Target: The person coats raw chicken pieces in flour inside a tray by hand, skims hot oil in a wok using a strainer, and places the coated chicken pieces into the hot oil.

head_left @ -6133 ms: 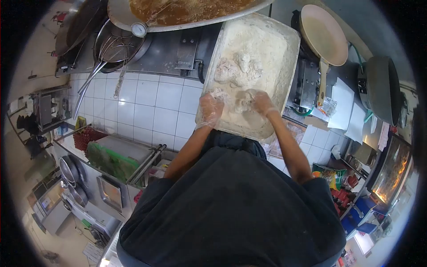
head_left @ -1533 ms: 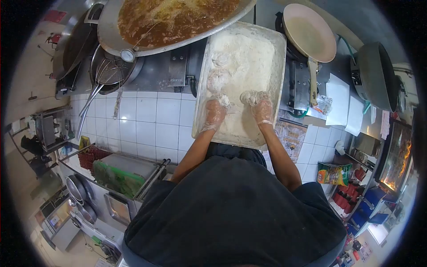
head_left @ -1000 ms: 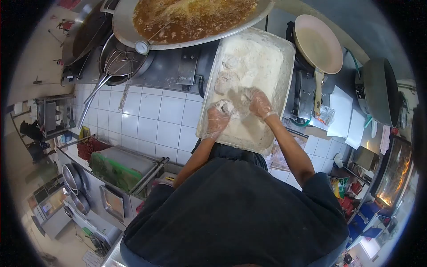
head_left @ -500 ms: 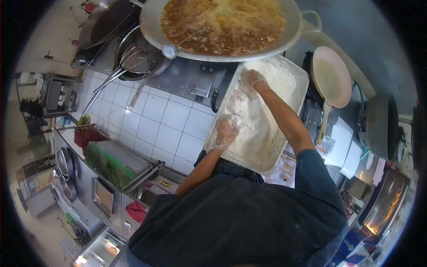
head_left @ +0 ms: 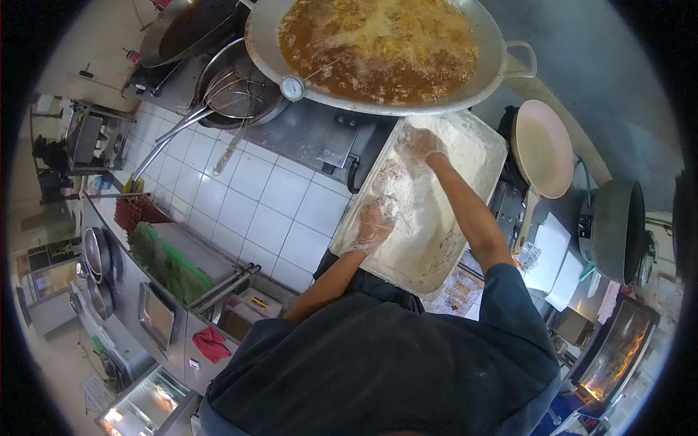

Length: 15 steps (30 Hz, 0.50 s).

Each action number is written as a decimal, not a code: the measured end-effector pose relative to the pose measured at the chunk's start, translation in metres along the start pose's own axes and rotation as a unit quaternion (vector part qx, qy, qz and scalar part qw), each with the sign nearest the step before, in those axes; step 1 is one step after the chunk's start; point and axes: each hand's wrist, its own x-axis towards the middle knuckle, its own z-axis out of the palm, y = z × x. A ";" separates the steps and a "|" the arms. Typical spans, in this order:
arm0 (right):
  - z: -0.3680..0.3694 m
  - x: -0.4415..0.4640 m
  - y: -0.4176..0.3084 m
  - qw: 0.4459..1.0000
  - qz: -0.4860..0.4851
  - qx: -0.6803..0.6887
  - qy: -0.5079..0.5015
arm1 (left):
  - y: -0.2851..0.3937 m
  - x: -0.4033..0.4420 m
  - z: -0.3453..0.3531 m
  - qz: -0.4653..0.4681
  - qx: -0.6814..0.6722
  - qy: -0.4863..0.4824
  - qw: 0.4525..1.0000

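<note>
A rectangular metal tray (head_left: 416, 285) full of white flour (head_left: 465, 156) lies in front of me. My left hand (head_left: 374, 227), in a clear plastic glove, is curled down into the flour near the tray's left side. My right hand (head_left: 424, 145), gloved the same way, is bent into the flour at the far left part of the tray. Lumpy flour-coated pieces (head_left: 389, 182) lie between the two hands. Both hands' fingers look closed, but the tips are sunk in flour and what they grip is hidden.
Just beyond the tray is a wide pan of bubbling oil (head_left: 378, 51) with a dial thermometer (head_left: 292, 89) at its rim. A pot with strainers (head_left: 236, 94) stands left. To the right are a light frying pan (head_left: 542, 149) and a dark deep pot (head_left: 614, 231).
Both hands stay in the flour, with the left hand shifted slightly among the coated pieces. The whole view has moved a little, so the pan and tray appear lower.
</note>
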 end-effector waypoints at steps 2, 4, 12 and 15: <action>0.008 0.002 -0.014 0.998 0.054 -0.041 0.011 | 0.004 0.003 -0.004 0.002 -0.020 -0.033 0.999; 0.014 0.010 -0.017 0.996 0.080 -0.015 0.022 | 0.012 0.002 -0.009 0.014 -0.030 -0.005 0.999; 0.077 0.031 0.057 0.995 -0.024 0.030 0.092 | -0.043 0.000 0.042 -0.038 -0.309 0.014 0.950; 0.053 -0.014 0.063 0.969 -0.020 0.184 0.163 | -0.008 -0.010 0.005 0.047 -0.212 0.063 0.974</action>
